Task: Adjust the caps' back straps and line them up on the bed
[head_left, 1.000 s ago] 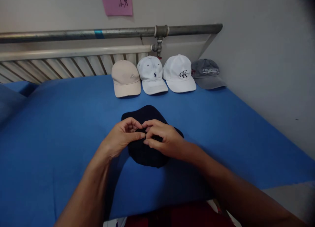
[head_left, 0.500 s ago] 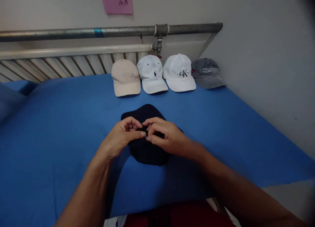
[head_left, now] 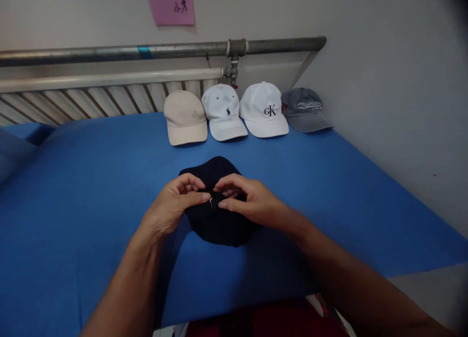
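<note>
A black cap [head_left: 219, 227] lies on the blue-covered surface [head_left: 109, 191] in front of me, its back strap and a small metal buckle [head_left: 212, 202] turned toward me. My left hand [head_left: 177, 200] pinches the strap on the left of the buckle between thumb and fingers. From the right, my right hand [head_left: 252, 200] grips the strap's other side, thumb below and fingers curled above. Both sets of fingertips are close together, with the buckle between them. The inside of the cap is too dark to make out.
Behind the black cap stand a beige cap [head_left: 185, 118], a pale cap with a small rider logo [head_left: 224, 112], a white cap [head_left: 264, 109] and a dark grey cap [head_left: 306, 110]. A radiator [head_left: 120, 101] and metal pipe [head_left: 91, 53] run along the wall.
My hands have drawn slightly apart, and the metal buckle between them now shows more clearly. The black cap stays in nearly the same place; the view has shifted a little.
</note>
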A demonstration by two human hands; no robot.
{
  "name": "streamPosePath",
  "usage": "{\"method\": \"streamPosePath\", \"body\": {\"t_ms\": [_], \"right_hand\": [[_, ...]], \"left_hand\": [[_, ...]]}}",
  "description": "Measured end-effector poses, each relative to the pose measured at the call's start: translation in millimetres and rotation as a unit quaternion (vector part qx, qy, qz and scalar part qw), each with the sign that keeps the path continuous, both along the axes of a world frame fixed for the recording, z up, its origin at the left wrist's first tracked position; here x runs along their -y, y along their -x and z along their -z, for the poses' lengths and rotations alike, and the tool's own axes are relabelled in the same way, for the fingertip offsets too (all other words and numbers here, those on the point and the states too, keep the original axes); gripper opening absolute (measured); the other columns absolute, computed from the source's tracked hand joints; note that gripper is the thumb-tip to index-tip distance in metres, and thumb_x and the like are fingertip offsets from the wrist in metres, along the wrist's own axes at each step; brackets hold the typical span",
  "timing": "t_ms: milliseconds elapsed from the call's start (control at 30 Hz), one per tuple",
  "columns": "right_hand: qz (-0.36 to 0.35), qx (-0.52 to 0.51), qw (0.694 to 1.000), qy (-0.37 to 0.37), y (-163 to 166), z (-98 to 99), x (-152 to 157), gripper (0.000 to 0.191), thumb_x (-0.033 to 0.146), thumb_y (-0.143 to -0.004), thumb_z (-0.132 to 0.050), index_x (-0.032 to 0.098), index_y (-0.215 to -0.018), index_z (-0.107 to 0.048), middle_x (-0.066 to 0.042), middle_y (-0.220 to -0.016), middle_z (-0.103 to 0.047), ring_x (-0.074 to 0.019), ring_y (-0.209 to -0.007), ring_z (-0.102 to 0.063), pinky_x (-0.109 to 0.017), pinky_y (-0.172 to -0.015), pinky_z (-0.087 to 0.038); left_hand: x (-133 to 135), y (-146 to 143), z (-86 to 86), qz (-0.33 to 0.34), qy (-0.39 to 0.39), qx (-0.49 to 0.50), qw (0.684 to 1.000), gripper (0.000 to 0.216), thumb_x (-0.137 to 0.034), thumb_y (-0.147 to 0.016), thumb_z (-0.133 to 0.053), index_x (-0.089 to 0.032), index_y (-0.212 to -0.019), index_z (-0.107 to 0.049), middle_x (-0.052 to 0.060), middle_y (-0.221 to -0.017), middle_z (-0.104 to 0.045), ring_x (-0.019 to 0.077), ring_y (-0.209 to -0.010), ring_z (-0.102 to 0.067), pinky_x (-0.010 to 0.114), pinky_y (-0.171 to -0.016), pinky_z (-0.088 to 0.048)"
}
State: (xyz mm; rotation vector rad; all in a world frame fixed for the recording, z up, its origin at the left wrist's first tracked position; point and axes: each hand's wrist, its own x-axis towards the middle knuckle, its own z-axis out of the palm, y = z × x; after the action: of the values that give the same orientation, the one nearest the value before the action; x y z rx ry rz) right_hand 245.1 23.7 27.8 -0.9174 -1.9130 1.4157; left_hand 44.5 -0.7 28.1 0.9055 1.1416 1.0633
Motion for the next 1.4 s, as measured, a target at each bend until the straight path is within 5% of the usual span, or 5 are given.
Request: {"method": "streamPosePath", "body": {"t_ms": [633, 800, 1000, 1200, 1400], "right_hand": [[0.022, 0.034, 0.999, 0.006, -6, -12.4, 1, 0.016, 0.026, -0.078, -0.065, 0.018, -0.092, -0.064, 0.000, -0.080, -0.064, -0.0117, -0.074, -0.058, -0.026, -0.069, -0.049], [-0.041, 0.092, 0.994, 0.048, -17, -13.4, -2, 0.017, 0.021, -0.077, -0.065, 0.017, -0.093, -0.067, 0.000, -0.076, -0.066, -0.0113, -0.070, -0.059, -0.023, -0.065, -0.047], [-0.058, 0.107, 0.992, -0.031, -14, -16.3, 4, 0.019, 0.014, -0.080, -0.056, 0.018, -0.095, -0.067, 0.000, -0.081, -0.068, -0.0114, -0.072, -0.061, -0.023, -0.065, -0.048], [-0.074, 0.049, 0.988, -0.127, -8, -17.6, 14, 0.034, 0.007, -0.076, -0.055, 0.019, -0.107, -0.061, -0.002, -0.098, -0.067, -0.0124, -0.086, -0.062, -0.027, -0.079, -0.051], [-0.079, 0.049, 0.985, -0.146, -7, -18.2, 21, 0.030, 0.013, -0.078, -0.059, 0.018, -0.108, -0.060, -0.004, -0.098, -0.066, -0.0140, -0.086, -0.062, -0.028, -0.079, -0.051]], "left_hand": [[3, 6, -2.2, 0.039, -0.014, -0.018, 0.999, 0.022, -0.017, -0.063, -0.081, -0.018, -0.077, -0.063, -0.004, -0.067, -0.061, 0.0071, -0.062, -0.057, 0.018, -0.060, -0.042], [3, 11, -1.8, 0.049, -0.030, -0.025, 0.998, 0.022, -0.017, -0.063, -0.080, -0.017, -0.078, -0.063, -0.004, -0.069, -0.062, 0.0078, -0.062, -0.059, 0.018, -0.060, -0.043], [4, 13, -1.4, 0.094, -0.025, -0.018, 0.995, 0.018, -0.021, -0.070, -0.077, -0.018, -0.081, -0.064, -0.001, -0.070, -0.065, 0.0095, -0.065, -0.061, 0.020, -0.063, -0.045], [5, 13, -3.3, 0.085, -0.019, 0.002, 0.996, 0.016, -0.021, -0.068, -0.078, -0.018, -0.078, -0.066, -0.002, -0.068, -0.064, 0.0076, -0.061, -0.058, 0.018, -0.060, -0.044], [6, 13, -3.1, 0.057, -0.025, -0.004, 0.998, 0.017, -0.019, -0.064, -0.080, -0.017, -0.074, -0.067, -0.002, -0.067, -0.062, 0.0069, -0.062, -0.054, 0.017, -0.060, -0.042]]}}
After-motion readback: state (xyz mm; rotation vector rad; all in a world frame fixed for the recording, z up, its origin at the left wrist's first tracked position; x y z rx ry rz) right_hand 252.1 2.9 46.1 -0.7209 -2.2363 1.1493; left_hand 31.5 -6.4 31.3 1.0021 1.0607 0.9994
